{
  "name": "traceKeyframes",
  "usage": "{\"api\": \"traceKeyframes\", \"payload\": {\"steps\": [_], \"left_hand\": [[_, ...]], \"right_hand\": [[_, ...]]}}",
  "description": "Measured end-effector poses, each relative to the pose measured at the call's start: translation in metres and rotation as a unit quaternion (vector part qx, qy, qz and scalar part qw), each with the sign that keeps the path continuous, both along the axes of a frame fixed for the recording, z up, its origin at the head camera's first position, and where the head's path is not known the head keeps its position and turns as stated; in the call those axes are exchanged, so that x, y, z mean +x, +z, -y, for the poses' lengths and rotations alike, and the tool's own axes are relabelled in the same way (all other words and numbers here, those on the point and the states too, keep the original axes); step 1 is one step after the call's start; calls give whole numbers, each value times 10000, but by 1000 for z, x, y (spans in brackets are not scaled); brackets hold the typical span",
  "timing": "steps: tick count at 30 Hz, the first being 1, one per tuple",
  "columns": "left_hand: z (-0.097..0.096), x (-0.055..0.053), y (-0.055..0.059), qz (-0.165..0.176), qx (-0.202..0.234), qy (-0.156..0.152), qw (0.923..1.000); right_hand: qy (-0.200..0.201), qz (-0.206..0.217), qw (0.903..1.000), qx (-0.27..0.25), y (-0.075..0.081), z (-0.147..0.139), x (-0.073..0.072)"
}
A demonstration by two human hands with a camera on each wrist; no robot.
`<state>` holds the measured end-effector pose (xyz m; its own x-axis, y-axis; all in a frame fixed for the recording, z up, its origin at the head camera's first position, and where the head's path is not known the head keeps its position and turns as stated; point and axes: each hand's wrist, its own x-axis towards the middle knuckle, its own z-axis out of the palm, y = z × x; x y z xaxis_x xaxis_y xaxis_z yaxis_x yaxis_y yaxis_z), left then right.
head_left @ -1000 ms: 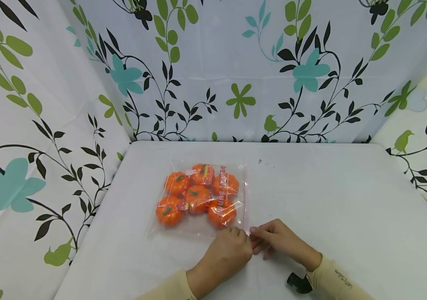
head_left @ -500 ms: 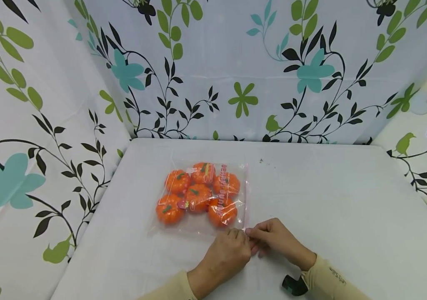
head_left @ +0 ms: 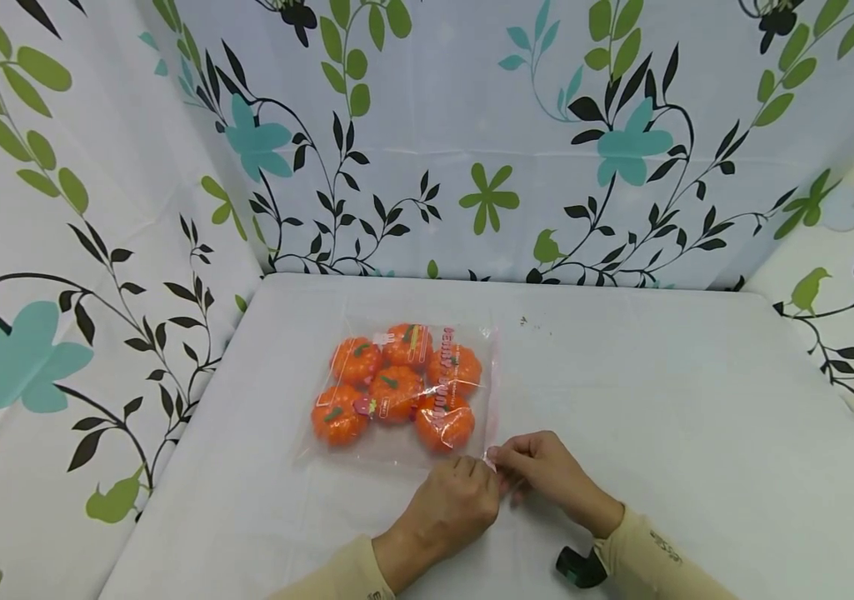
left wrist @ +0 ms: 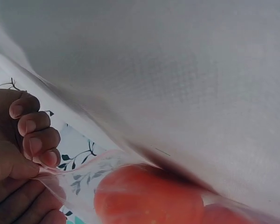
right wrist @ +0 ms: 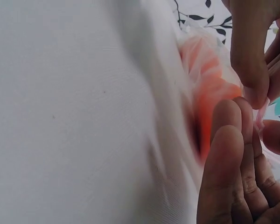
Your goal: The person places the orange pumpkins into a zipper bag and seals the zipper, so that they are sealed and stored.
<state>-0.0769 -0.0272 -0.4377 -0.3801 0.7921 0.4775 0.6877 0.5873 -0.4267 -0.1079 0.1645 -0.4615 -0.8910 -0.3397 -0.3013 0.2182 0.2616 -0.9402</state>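
A clear plastic bag [head_left: 389, 457] lies flat on the table, holding several small orange toy pumpkins [head_left: 397, 393] with green stems. Pink lettering and a pink strip [head_left: 493, 392] run along its right side. At the near right corner, my left hand [head_left: 449, 504] pinches the bag's edge with curled fingers. My right hand [head_left: 554, 479] is beside it, its thumb and forefinger pinching the same corner. In the left wrist view, film of the bag [left wrist: 77, 179] stretches from the fingertips toward a pumpkin [left wrist: 147, 196]. The right wrist view has fingers of both hands meeting at the pink edge [right wrist: 260, 114].
White cloth covers the table [head_left: 659, 375]. Small dark specks [head_left: 524, 321] mark it beyond the bag. A black device [head_left: 581, 567] sits by the right sleeve. Leaf-patterned curtains [head_left: 412, 142] hang behind and on both sides.
My right fingertips have shifted slightly left along the bag's edge, closer to my left hand. The bag stays nearly in place, and the head view has moved a little.
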Motion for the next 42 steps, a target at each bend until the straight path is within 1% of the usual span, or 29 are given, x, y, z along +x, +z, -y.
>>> {"api": "traceKeyframes", "payload": {"steps": [5, 7, 12, 17, 22, 27, 36, 42], "left_hand": [[2, -2, -1, -40, 26, -96, 9999], [2, -3, 0, 2, 42, -103, 9999], [2, -4, 3, 178, 109, -89, 9997], [4, -5, 4, 172, 313, -111, 9993], [6, -5, 4, 222, 580, -134, 9980], [7, -4, 5, 225, 833, -227, 9960], [9, -4, 3, 269, 1128, -282, 9929], [9, -2, 3, 354, 1160, -323, 9921]], "right_hand": [[-159, -96, 9998, 61, 0, 2, -5], [-194, -159, 9996, 104, -1, 3, -8], [-277, -262, 9992, 141, -1, 2, -20], [-396, -290, 9987, 113, 1, 3, -33], [-648, -174, 9976, 191, 2, 4, -47], [-945, -124, 9952, 214, 3, 1, -64], [-1154, -19, 9930, 262, 4, -7, -91], [-1386, 125, 9894, 424, 5, -15, -111]]}}
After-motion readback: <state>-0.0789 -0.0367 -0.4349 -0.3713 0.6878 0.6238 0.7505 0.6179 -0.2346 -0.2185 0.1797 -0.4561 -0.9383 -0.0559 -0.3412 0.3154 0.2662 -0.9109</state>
